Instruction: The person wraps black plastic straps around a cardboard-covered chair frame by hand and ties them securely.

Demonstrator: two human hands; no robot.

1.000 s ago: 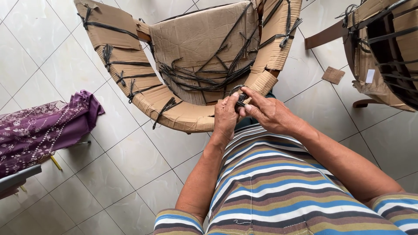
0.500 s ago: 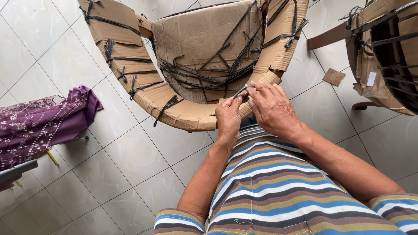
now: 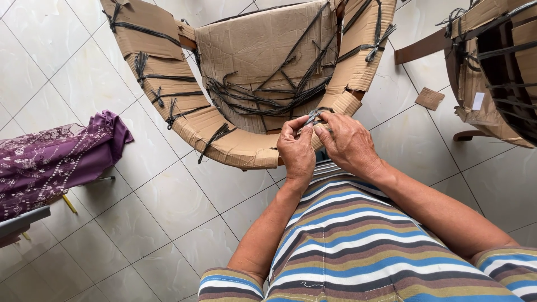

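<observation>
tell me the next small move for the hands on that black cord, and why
Probably pull the cord ends apart to work the knot. Both the left hand and right hand pinch it at the cardboard-wrapped chair rim, where it looks bunched.

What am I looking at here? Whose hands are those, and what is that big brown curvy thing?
The picture comes from a camera worn on a person's head, looking down, so you see their own arms and striped shirt. The big brown thing is a curved chair wrapped in cardboard and tied with dark plastic straps. It stands on a pale tiled floor. The left hand and the right hand meet at the chair's front edge, and together the fingers pinch one dark strap end. To the right is a second wrapped chair, with a small cardboard scrap on the floor. On the left lies a purple patterned cloth.
</observation>
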